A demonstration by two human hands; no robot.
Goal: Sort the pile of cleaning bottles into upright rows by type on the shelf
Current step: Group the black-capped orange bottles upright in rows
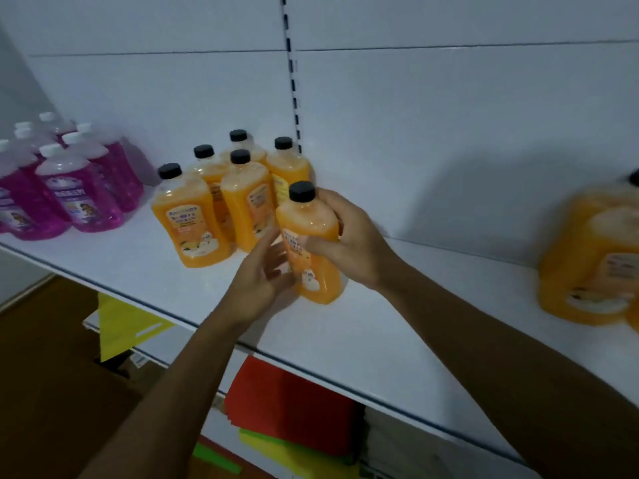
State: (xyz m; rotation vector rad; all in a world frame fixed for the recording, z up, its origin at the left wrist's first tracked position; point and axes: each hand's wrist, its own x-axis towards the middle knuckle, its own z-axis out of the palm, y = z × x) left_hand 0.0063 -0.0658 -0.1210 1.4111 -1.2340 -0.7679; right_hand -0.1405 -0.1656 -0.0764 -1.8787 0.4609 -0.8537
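Note:
An orange bottle [311, 247] with a black cap stands upright on the white shelf [397, 326], just right of a group of several upright orange bottles [207, 216]. My right hand [349, 243] grips its upper body from the right. My left hand [262, 281] touches its lower left side with loosely spread fingers. Several pink bottles [69, 181] with white caps stand in rows at the far left. At the right edge more orange bottles [594, 267] appear blurred.
A slotted upright [292, 74] runs down the white back panel behind the orange group. Below the shelf lie red [290, 406], yellow [124, 323] and green sheets on a lower shelf. Brown floor shows at the lower left.

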